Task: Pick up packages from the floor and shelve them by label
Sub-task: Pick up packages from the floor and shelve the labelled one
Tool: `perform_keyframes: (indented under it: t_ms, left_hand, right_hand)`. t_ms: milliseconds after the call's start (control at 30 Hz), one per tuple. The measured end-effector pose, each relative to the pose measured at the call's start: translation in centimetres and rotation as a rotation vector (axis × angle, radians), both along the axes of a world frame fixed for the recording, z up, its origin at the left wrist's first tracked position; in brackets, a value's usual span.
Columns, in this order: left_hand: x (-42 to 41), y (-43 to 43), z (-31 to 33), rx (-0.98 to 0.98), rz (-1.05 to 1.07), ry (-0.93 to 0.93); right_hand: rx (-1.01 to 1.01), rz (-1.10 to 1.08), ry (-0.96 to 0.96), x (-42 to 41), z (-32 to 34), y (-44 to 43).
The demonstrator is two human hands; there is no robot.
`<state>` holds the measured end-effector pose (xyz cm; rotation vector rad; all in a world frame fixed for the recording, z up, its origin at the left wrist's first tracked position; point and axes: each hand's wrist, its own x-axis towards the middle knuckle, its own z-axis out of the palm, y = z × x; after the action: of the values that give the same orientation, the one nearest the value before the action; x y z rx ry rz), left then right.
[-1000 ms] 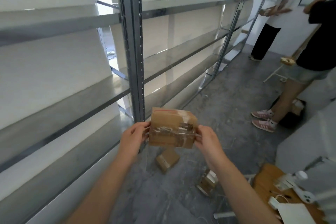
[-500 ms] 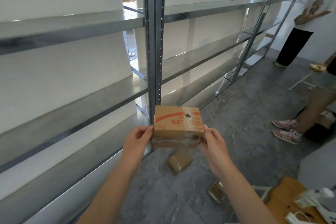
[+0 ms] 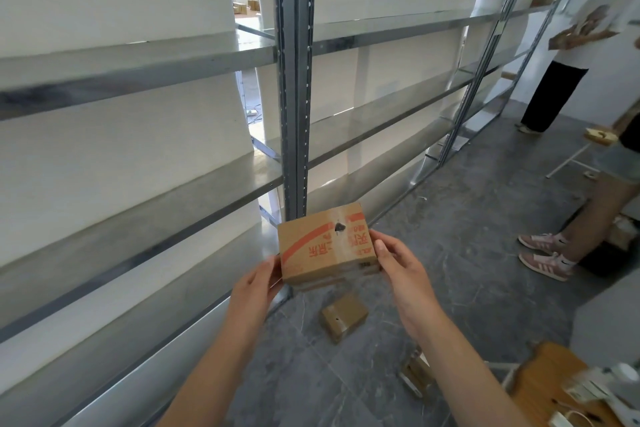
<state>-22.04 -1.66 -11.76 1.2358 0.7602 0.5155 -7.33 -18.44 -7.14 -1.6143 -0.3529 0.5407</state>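
I hold a brown cardboard package (image 3: 325, 246) with red print and a small hole in its top face, in front of me at waist height. My left hand (image 3: 256, 288) grips its left side and my right hand (image 3: 398, 263) grips its right side. Below it on the grey floor lies a smaller brown package (image 3: 343, 317), and another package (image 3: 415, 374) lies further right, partly behind my right forearm. The metal shelving (image 3: 294, 80) stands just beyond the held package, its shelves bare in view.
Two people stand at the right: one in black trousers (image 3: 550, 94) near the shelving's far end, one in pink sneakers (image 3: 547, 255) closer. A wooden board (image 3: 547, 381) with white devices sits at the bottom right. A white folding stand (image 3: 568, 163) is beyond.
The package has been turned so its red-printed top face shows, and it has tilted slightly. The view has swung left and up along the shelving. Both hands keep their grip.
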Motion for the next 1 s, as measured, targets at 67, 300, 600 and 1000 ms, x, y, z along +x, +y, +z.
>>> perform_keyframes:
  t_ms: [67, 300, 600, 1000]
  left_hand:
    - [-0.1, 0.2, -0.4, -0.098, 0.003, -0.038]
    - [-0.6, 1.0, -2.1, -0.130, -0.024, -0.066]
    - [-0.5, 0.8, -4.9, -0.506, 0.119, -0.301]
    - [1.2, -0.9, -4.3, -0.519, 0.155, -0.257]
  right_hand:
    - [-0.007, 0.003, -0.020, -0.3, 0.1, 0.4]
    - [0.050, -0.038, -0.077, -1.2, -1.0, 1.3]
    - [0.164, -0.193, 0.043, -2.1, -1.3, 2.5]
    - [0.224, 0.023, 0.179, -3.3, -0.8, 2.8]
